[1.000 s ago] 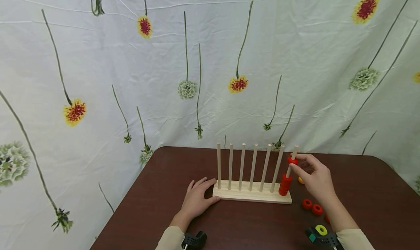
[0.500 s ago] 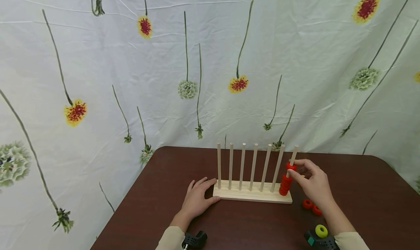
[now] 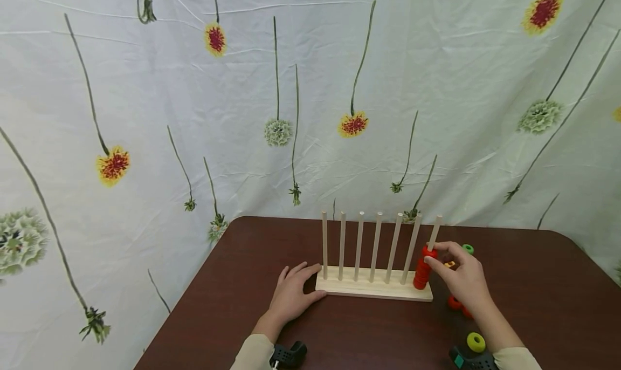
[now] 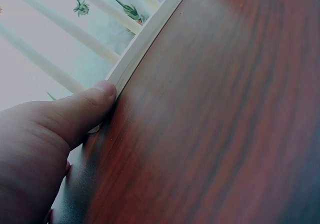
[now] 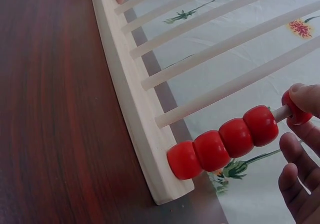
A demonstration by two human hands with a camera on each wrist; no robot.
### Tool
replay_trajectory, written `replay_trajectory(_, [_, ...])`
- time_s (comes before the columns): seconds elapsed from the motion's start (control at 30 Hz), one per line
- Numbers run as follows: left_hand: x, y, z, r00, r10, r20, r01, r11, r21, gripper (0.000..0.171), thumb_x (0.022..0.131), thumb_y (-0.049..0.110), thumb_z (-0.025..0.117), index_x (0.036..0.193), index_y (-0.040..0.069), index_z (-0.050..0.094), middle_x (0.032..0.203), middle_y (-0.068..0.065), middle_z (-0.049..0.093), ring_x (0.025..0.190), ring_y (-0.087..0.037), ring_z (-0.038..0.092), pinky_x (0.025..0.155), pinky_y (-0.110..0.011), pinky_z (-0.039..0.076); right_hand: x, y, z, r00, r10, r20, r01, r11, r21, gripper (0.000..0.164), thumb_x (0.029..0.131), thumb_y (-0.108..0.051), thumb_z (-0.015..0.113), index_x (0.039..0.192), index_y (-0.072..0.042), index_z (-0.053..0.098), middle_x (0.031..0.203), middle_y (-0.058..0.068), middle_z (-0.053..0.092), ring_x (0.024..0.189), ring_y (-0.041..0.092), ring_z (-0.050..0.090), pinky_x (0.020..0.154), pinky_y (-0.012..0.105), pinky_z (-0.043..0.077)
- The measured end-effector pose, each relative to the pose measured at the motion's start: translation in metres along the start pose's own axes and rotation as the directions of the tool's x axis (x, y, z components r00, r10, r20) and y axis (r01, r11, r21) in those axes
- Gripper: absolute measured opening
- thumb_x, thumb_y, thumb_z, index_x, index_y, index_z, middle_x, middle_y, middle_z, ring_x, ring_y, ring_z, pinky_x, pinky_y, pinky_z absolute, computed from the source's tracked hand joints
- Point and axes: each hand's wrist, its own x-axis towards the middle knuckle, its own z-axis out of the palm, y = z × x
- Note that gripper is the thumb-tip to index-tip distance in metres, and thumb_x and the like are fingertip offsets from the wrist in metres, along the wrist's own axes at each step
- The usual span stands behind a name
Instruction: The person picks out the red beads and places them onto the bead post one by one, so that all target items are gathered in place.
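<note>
A pale wooden peg rack (image 3: 373,288) with several upright pegs stands on the dark table. My left hand (image 3: 289,297) holds its left end, the thumb (image 4: 95,101) against the front edge and a finger behind. At the opposite end, my right hand (image 3: 463,275) pinches a red bead (image 5: 296,108) threaded on the rightmost peg. Beneath that bead, several red beads (image 5: 215,149) are stacked on the same peg, down to the base. A short bit of bare peg shows between the held bead and the stack in the right wrist view. The other pegs carry no beads.
Loose beads lie right of the rack: a green bead (image 3: 468,248), an orange bead (image 3: 450,264), red beads (image 3: 454,302) partly behind the right forearm, and a yellow-green bead (image 3: 476,342) by the wrist camera. A flowered cloth (image 3: 310,89) hangs behind the table (image 3: 368,332).
My right hand has slid the red bead down the rightmost peg, from near its top to close above the stack. The left hand and the rack have stayed put.
</note>
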Motion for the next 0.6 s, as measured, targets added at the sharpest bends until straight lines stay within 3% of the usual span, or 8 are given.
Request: replay_trajectory(0.6, [0.0002, 0.0008, -0.0001, 1.000, -0.008, 0.006, 0.008, 1.000, -0.006, 0.061, 0.087, 0.040, 0.076, 0.141, 0.018, 0.059, 0.143, -0.003, 0.060, 0.144, -0.032, 0.044, 0.121, -0.065, 0.018, -0.0059, 0.0053, 0.0066, 0.997, 0.067, 0.026, -0.067, 0.998, 0.002, 0.029, 0.089, -0.022, 0.077, 0.114, -0.009, 0.070, 0.099, 0.009, 0.071, 0.078, -0.005, 0.052, 0.064, 0.017, 0.052])
